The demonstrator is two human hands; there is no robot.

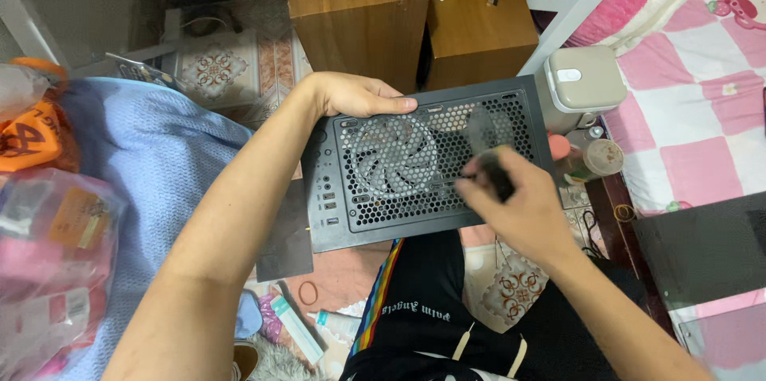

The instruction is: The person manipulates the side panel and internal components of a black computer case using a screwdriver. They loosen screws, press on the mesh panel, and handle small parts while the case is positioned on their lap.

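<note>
A black computer case (359,213) rests on my lap, its perforated mesh top facing me with a fan (395,156) visible behind the holes. My left hand (355,95) grips the case's far top edge, fingers curled over it. My right hand (519,209) hovers over the right part of the mesh and is shut on a small dark tool (488,165), which is motion-blurred; I cannot tell exactly what it is. Ports line the case's left strip.
Two wooden boxes (359,6) stand behind the case. A beige lidded container (580,82) and small jars (602,157) sit to the right by a pink checked bed (694,110). A blue cloth (152,165) and plastic bags (48,261) lie left. A dark glass panel (702,249) lies right.
</note>
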